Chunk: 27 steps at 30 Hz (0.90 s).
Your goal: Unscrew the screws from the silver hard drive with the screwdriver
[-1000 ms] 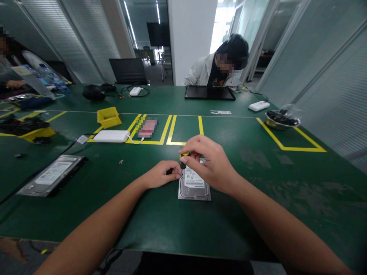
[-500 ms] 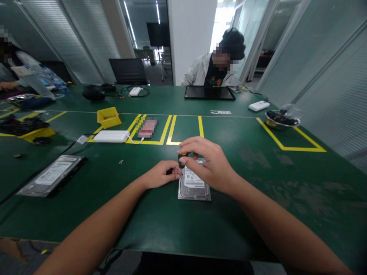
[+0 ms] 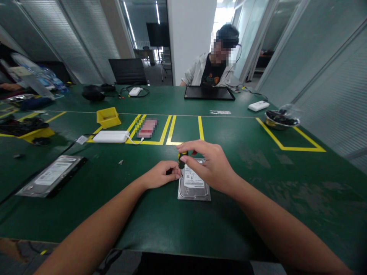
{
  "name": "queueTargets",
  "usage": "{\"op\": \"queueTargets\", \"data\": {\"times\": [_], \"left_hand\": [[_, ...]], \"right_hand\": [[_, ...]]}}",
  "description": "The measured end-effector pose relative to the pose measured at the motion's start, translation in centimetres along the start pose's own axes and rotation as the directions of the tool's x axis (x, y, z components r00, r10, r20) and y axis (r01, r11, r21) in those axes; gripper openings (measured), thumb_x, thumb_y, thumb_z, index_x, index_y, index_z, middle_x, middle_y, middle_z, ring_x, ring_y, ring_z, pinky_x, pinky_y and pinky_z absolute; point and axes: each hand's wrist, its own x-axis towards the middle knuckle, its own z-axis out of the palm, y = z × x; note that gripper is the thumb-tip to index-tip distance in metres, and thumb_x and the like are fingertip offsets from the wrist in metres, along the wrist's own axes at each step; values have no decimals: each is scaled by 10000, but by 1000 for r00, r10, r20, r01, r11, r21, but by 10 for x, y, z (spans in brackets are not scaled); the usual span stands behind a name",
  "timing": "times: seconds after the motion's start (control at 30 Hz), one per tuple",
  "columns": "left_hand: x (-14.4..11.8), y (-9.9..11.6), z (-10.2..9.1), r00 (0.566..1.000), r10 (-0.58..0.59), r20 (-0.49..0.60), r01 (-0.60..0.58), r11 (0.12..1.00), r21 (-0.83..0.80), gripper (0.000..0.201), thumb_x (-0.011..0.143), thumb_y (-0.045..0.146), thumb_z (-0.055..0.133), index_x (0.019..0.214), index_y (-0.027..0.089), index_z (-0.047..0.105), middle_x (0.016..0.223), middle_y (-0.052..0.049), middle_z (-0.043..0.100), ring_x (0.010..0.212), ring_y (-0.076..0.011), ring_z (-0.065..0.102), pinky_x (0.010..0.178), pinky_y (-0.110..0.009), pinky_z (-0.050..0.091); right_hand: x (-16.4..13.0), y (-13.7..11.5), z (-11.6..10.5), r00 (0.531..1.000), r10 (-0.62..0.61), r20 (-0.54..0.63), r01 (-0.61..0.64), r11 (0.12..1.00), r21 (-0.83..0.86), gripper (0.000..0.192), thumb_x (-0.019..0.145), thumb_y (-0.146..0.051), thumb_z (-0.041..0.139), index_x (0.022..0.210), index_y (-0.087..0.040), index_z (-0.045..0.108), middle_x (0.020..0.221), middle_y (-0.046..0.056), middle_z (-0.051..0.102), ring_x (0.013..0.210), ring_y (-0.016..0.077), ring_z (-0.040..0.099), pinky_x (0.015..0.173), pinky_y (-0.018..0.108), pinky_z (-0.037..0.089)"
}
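Pinching a small black-and-yellow screwdriver handle (image 3: 181,159) between thumb and fingertips (image 3: 183,160), the right hand (image 3: 209,166) curls closed over the far left corner of a hard drive (image 3: 194,182). The tool stands roughly upright above that corner; its tip is hidden by the fingers, so whether it meets the drive cannot be told. The left hand (image 3: 160,175) lies just beside the drive's left edge, fingers folded shut around something small and dark that cannot be made out, its fingertips close to the screwdriver.

The drive lies flat, label up, on the green table (image 3: 258,183), set back from the near table edge, with both forearms reaching in over that edge. Bare green surface lies in front of the drive, to its right, and between it and a second hard drive (image 3: 53,175) well apart on the left. A few tiny screws (image 3: 120,162) lie loose between the two drives.

Beyond the hands, yellow tape lines (image 3: 169,131) mark out boxes. A white power bank (image 3: 111,136) and a yellow bin (image 3: 108,117) sit to the far left, a metal bowl (image 3: 282,119) to the far right inside another taped outline. Across the table a person in a pale jacket (image 3: 197,70) sits behind a black tablet (image 3: 209,93).
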Motion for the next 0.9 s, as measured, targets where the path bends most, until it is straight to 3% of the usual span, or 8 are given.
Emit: {"op": "queueTargets", "data": {"times": [0.23, 0.47, 0.9], "left_hand": [[1, 1, 1, 1000, 14, 8, -13, 1000, -13, 144, 880, 285, 607, 863, 142, 622, 782, 5, 591, 730, -140, 541, 694, -250, 421], [1, 4, 0, 1000, 18, -1, -18, 1000, 18, 135, 879, 273, 608, 876, 141, 637, 780, -1, 601, 735, -143, 552, 693, -250, 429], [0, 1, 0, 1000, 15, -9, -15, 1000, 25, 159, 879, 303, 615, 878, 146, 642, 786, -3, 614, 740, -148, 566, 695, -257, 445]], "right_hand": [[2, -2, -1, 999, -17, -45, 17, 1000, 4, 155, 861, -124, 576, 962, -165, 686, 1037, 91, 667, 1001, 162, 626, 865, 321, 507], [2, 1, 0, 999, -32, -39, 32, 999, -4, 43, 859, -177, 627, 896, -182, 647, 899, 43, 643, 856, 150, 595, 760, 294, 493], [3, -2, -2, 999, -37, -22, 37, 999, -1, 108, 855, -163, 620, 935, -194, 685, 943, 48, 681, 916, 155, 635, 805, 306, 507]]}}
